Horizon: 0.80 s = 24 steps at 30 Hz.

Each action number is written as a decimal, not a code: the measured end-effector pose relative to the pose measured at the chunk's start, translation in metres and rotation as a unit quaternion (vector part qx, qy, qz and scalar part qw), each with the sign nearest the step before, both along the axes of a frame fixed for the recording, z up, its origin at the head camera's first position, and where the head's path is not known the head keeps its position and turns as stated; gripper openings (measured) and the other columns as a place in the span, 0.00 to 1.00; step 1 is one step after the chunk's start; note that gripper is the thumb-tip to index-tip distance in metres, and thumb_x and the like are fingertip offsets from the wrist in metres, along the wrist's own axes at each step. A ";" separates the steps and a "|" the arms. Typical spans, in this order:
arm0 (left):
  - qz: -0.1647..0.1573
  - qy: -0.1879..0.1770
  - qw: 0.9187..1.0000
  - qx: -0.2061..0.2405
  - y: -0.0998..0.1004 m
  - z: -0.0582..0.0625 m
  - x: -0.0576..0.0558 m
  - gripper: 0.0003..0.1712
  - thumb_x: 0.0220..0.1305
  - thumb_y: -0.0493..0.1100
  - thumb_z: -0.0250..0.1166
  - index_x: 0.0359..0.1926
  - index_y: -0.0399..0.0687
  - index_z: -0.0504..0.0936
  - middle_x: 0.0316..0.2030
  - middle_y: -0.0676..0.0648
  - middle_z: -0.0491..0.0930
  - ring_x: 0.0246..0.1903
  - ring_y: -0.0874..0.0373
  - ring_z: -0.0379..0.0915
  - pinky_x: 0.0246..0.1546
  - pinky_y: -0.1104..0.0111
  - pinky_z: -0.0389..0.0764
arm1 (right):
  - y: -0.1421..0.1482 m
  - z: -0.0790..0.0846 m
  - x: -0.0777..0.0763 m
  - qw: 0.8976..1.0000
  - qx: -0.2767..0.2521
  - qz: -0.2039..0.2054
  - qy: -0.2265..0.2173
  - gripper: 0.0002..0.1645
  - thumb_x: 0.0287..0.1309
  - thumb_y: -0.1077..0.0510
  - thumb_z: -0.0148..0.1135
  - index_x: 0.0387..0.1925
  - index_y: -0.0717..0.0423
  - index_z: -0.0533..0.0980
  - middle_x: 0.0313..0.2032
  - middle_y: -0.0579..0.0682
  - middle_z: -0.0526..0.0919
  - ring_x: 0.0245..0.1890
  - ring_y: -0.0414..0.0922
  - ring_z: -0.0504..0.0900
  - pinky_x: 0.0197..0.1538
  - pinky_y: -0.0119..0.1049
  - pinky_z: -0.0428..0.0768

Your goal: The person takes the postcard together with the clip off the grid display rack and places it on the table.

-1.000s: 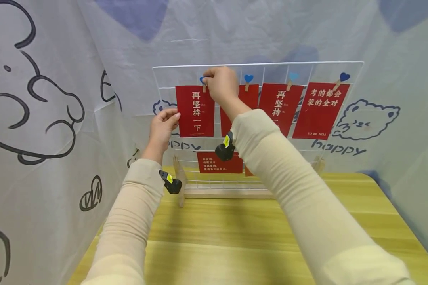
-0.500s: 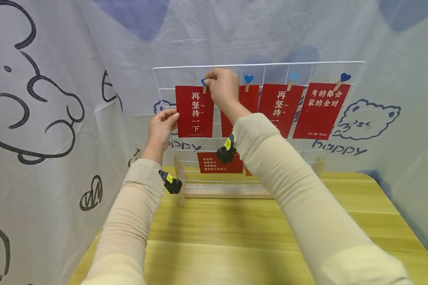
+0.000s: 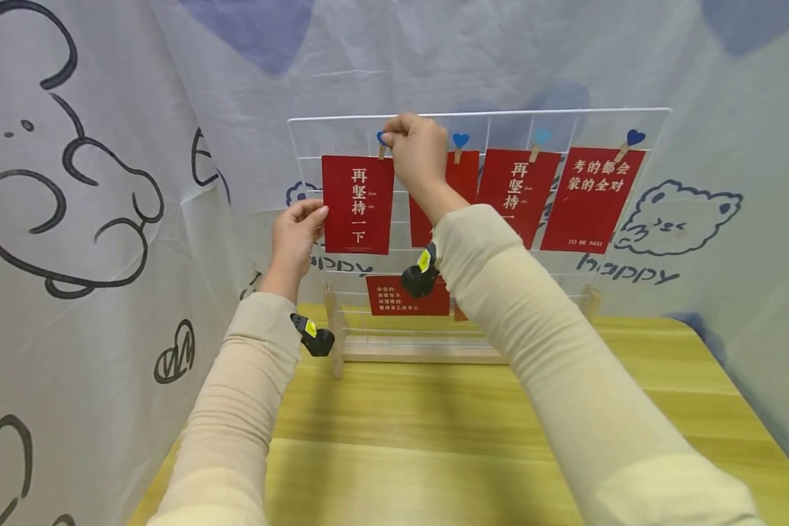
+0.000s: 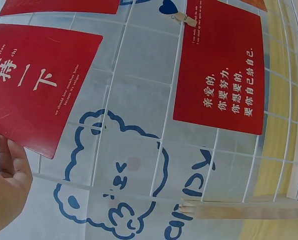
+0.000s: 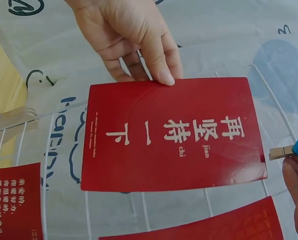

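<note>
My left hand (image 3: pixel 292 237) pinches the left edge of a red card (image 3: pixel 358 208) with white characters, in front of the rack's upper left. My right hand (image 3: pixel 424 153) pinches a wooden clothespin (image 5: pixel 282 152) topped with a blue heart. In the right wrist view, the clothespin's tip sits just beyond the card's top edge, apart from it by a narrow gap. The left wrist view shows the left fingers (image 4: pixel 11 160) at the card's edge. Part of a neighbouring red card (image 3: pixel 462 175) is hidden behind my right hand and wrist.
A white wire grid rack (image 3: pixel 486 115) stands on a wooden base (image 3: pixel 427 354) on the yellow wood-grain table (image 3: pixel 401 424). More red cards (image 3: pixel 592 197) hang from it on heart clothespins, with a lower red card (image 3: pixel 408 296) beneath. Printed cloth (image 3: pixel 237 73) hangs behind and at the sides.
The clothespin has come up off the card's top edge, my right hand shifting slightly up and right with it. My left hand keeps hold of the card, which has moved slightly left.
</note>
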<state>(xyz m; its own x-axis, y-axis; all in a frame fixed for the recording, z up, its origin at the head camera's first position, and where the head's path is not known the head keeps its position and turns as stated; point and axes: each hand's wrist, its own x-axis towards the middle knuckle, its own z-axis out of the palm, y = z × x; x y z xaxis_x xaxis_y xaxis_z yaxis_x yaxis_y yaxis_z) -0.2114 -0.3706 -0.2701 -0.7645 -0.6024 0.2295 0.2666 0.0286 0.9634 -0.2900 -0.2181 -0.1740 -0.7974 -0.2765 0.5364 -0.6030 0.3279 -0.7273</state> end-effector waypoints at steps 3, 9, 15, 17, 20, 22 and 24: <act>-0.004 0.001 1.000 0.005 0.001 0.000 0.004 0.04 0.55 0.36 0.59 0.34 0.43 0.77 0.28 0.51 0.73 0.27 0.62 0.67 0.31 0.72 0.70 | 0.005 -0.001 0.002 1.000 -0.010 0.001 -0.011 0.11 0.55 0.58 0.54 0.37 0.56 0.78 0.33 0.47 0.81 0.32 0.38 0.73 0.29 0.25 0.69; -0.014 -0.007 1.000 0.012 0.003 -0.003 0.011 0.05 0.55 0.35 0.58 0.35 0.42 0.77 0.29 0.51 0.73 0.28 0.62 0.69 0.31 0.73 0.71 | 0.016 -0.008 0.005 0.998 -0.033 0.018 -0.049 0.10 0.55 0.58 0.54 0.38 0.57 0.77 0.34 0.48 0.80 0.32 0.40 0.74 0.31 0.27 0.71; -0.016 -0.020 1.000 0.004 0.008 -0.007 0.015 0.05 0.55 0.36 0.59 0.35 0.43 0.77 0.28 0.51 0.73 0.28 0.61 0.68 0.32 0.72 0.71 | 0.029 -0.013 0.002 0.985 -0.097 0.081 -0.116 0.11 0.55 0.62 0.53 0.40 0.61 0.75 0.35 0.53 0.78 0.35 0.42 0.77 0.38 0.24 0.73; -0.018 -0.028 0.999 0.002 0.011 -0.008 0.017 0.06 0.55 0.37 0.59 0.36 0.42 0.77 0.29 0.51 0.73 0.29 0.61 0.68 0.33 0.71 0.70 | 0.033 -0.014 0.002 0.979 -0.119 0.100 -0.131 0.11 0.54 0.63 0.53 0.39 0.63 0.74 0.36 0.54 0.77 0.36 0.43 0.77 0.40 0.25 0.73; -0.021 -0.035 0.999 0.006 0.015 -0.011 0.020 0.06 0.55 0.37 0.58 0.36 0.43 0.76 0.30 0.50 0.73 0.29 0.60 0.68 0.34 0.70 0.70 | 0.039 -0.017 0.002 0.972 -0.140 0.117 -0.146 0.10 0.54 0.64 0.53 0.39 0.65 0.74 0.35 0.55 0.77 0.37 0.45 0.77 0.41 0.26 0.74; -0.024 -0.037 0.999 0.009 0.018 -0.014 0.021 0.06 0.56 0.37 0.58 0.36 0.43 0.76 0.30 0.50 0.72 0.30 0.60 0.68 0.34 0.71 0.71 | 0.043 -0.020 0.002 0.970 -0.145 0.122 -0.152 0.10 0.55 0.64 0.53 0.39 0.65 0.73 0.36 0.55 0.77 0.37 0.45 0.77 0.41 0.27 0.74; -0.026 -0.040 0.999 0.013 0.021 -0.018 0.023 0.06 0.56 0.38 0.58 0.36 0.43 0.76 0.30 0.51 0.72 0.31 0.61 0.68 0.34 0.71 0.71 | 0.047 -0.025 0.003 0.967 -0.156 0.130 -0.155 0.10 0.55 0.64 0.53 0.39 0.66 0.73 0.36 0.56 0.77 0.36 0.46 0.77 0.41 0.27 0.74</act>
